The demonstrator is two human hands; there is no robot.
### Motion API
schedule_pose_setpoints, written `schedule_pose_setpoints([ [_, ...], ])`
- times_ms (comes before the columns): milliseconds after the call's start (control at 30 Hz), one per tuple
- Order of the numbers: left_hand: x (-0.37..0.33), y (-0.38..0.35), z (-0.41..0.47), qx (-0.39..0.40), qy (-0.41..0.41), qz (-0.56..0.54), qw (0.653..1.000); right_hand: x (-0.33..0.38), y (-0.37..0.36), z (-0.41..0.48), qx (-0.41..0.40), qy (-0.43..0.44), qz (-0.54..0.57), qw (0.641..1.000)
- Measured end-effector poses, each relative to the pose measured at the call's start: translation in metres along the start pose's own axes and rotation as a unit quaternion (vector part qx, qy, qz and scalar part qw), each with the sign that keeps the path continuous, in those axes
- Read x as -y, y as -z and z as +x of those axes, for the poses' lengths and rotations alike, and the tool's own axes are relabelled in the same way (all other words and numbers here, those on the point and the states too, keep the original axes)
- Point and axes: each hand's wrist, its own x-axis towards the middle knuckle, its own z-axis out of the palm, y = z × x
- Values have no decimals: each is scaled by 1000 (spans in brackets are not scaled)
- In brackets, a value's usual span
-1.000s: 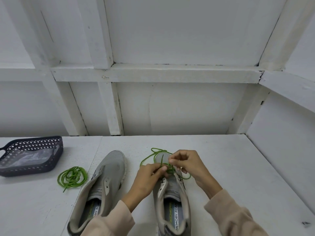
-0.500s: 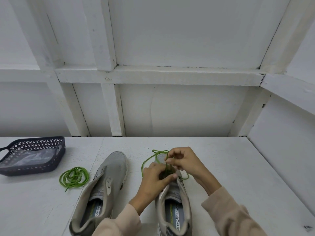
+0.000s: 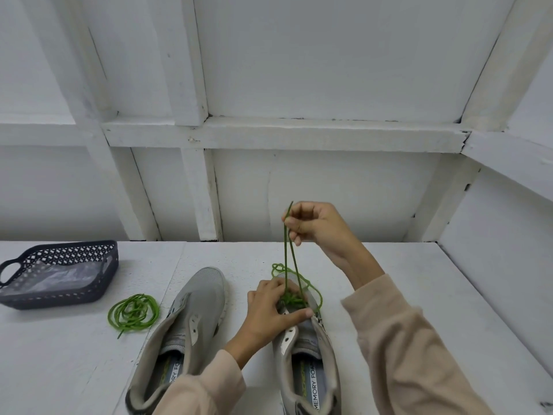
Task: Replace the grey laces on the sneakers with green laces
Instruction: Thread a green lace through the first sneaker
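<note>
Evidently the threading of the first shoe is in hand. The right hand point(image 3: 314, 226) pinches two strands of a green lace point(image 3: 291, 299) between thumb and curled fingers. From that pinch the strands run taut, straight down to the eyelets near the toe of the right sneaker point(image 3: 311, 351), with slack looping beyond. Below the pinch, the left hand point(image 3: 269, 307) grips the sneaker's front, thumb stretched across the tongue, steadying it. No grey lace shows. The next move, I judge, calls for evening the two ends, then lowering the pinch to feed one tip through the next eyelet. Well left of both grips, the left sneaker point(image 3: 197, 310) lies unlaced beside a second green lace point(image 3: 133, 316), coiled.
</note>
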Motion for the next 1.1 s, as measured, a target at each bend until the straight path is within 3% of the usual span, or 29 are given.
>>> schedule_pose_setpoints([
  [100,2,0,0,5,7,3,1000,24,-1,12,-28,38,108,993],
  [200,1,2,-1,2,4,18,1000,51,4,28,-56,92,246,963],
  [367,-7,9,6,-3,-20,41,999,54,-3,42,-33,95,286,953],
  [467,-14,8,10,29,-29,-23,999,42,-4,43,-21,71,295,953],
  [567,-21,3,12,23,-26,-72,997,25,8,45,-27,30,174,984],
  [633,-24,2,14,17,-14,-106,994,8,22,43,-55,-45,-44,997],
  [700,-23,2,17,20,-6,-132,991,-4,35,31,-90,-98,-252,958],
  [733,-23,2,18,23,-4,-136,990,-7,40,23,-80,-119,-304,942],
  [800,-23,1,19,21,-2,-145,989,-13,46,3,18,-191,-361,913],
  [867,-23,1,19,21,2,-177,984,-25,44,-16,113,-243,-405,874],
  [900,-24,0,19,23,3,-195,981,-34,42,-22,127,-238,-409,872],
  [1100,-17,-2,16,8,-1,-201,980,-70,26,-34,31,-106,-196,974],
])
